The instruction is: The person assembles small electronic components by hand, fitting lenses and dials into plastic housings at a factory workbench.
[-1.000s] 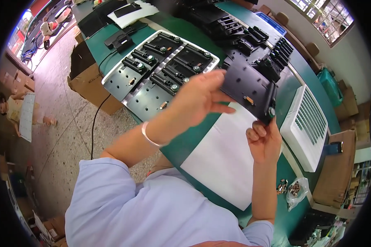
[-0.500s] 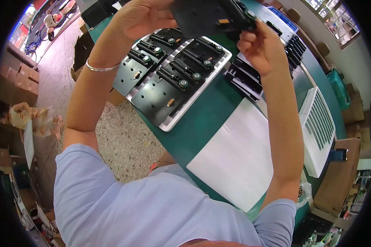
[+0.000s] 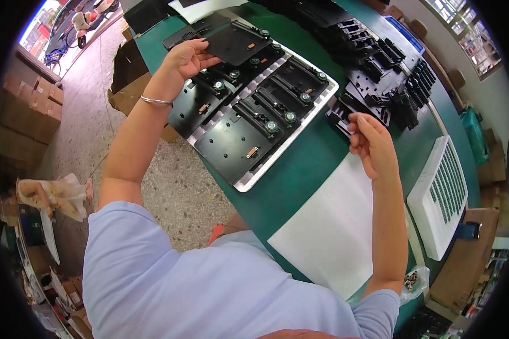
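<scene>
A flat black panel with a small copper-coloured connector is in my left hand, gripped at its near left corner. It lies over the far left part of a white foam tray. Several similar black panels, each with a tube-like part and a round greenish end piece, fill the tray in rows. My right hand is apart from the panel, fingers loosely curled with nothing visible in them. Its fingertips come close to black brackets at the table's right; I cannot tell whether they touch.
A white foam sheet lies on the green table in front of me. More black parts stand in rows at the right, beside a white slotted foam tray. An open cardboard box stands left of the table; a person is farther left.
The panel, earlier raised in both hands, has come down over the foam tray's far left part. My right hand has let go of it and moved down and toward me, near the black brackets.
</scene>
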Available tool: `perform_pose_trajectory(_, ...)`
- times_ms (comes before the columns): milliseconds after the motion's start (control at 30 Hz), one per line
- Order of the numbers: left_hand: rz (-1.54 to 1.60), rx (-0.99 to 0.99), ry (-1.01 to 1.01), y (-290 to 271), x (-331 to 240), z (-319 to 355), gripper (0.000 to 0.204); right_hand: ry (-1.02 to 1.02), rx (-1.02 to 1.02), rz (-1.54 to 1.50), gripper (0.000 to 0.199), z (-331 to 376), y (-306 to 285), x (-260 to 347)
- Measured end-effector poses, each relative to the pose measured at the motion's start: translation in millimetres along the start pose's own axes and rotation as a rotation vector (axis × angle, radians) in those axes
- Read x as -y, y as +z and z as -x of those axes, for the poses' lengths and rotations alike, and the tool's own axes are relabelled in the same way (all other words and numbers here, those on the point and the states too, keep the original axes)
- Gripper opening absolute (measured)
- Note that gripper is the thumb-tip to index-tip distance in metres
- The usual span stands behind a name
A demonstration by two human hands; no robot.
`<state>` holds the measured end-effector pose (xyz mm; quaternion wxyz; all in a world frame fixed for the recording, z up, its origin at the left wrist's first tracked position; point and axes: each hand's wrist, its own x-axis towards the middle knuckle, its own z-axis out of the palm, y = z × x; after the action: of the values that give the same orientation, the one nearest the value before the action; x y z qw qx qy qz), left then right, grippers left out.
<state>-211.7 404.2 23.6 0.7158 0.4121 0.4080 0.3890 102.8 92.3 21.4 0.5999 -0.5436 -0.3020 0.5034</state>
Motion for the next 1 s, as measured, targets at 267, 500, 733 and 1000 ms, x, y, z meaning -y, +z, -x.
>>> perform_pose_trajectory(267,-0.115,-0.062,-0.031,4.4,10.2,-14.9,0.025,-0.014,-0.103,-0.055,0.022,48.8,-36.1,-9.1)
perform_pose_trajectory(500,-0.076,-0.036,-0.028,-2.8,10.3,-18.2,0.023,-0.003,-0.115,-0.086,0.021,66.9,-48.6,-16.3)
perform_pose_trajectory(733,-0.066,-0.116,-0.044,19.5,18.4,-25.2,0.020,0.002,-0.127,-0.103,0.020,74.5,-53.8,-20.8)
perform_pose_trajectory(1000,-0.332,-0.069,-0.072,15.7,0.7,-19.7,0.025,-0.005,-0.161,-0.083,0.020,78.6,-59.2,-22.2)
